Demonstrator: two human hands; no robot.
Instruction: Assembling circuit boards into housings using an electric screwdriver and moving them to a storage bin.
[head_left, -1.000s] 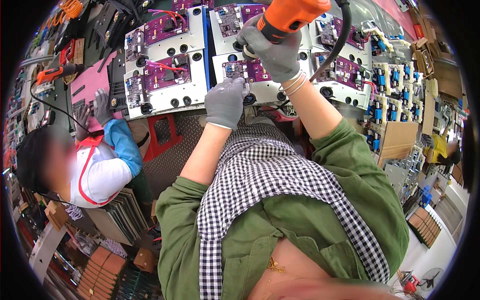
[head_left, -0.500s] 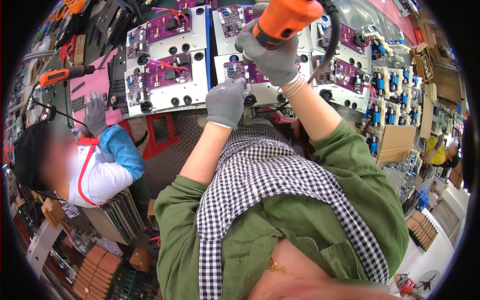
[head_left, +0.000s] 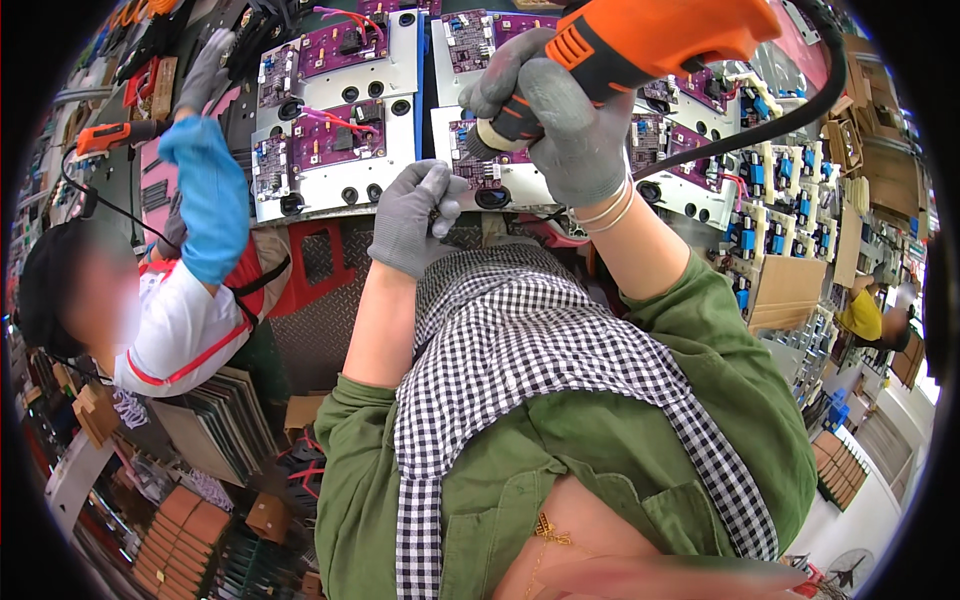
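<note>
Green shirt (head_left: 360, 455), black-and-white checked apron (head_left: 500, 345), grey-gloved hands (head_left: 408, 225), pale wrist bands (head_left: 612, 210), apparently gold pendant (head_left: 545, 530)

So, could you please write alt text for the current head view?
A person's gloved right hand grips an orange power tool above white plates bearing purple circuit boards; the gloved left hand is partly curled nearby. At left, a co-worker has a blue-sleeved arm outstretched.

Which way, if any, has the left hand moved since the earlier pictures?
Yes: the left hand has moved left against the white plate below the orange tool, now nearer the plate's left edge.
</note>
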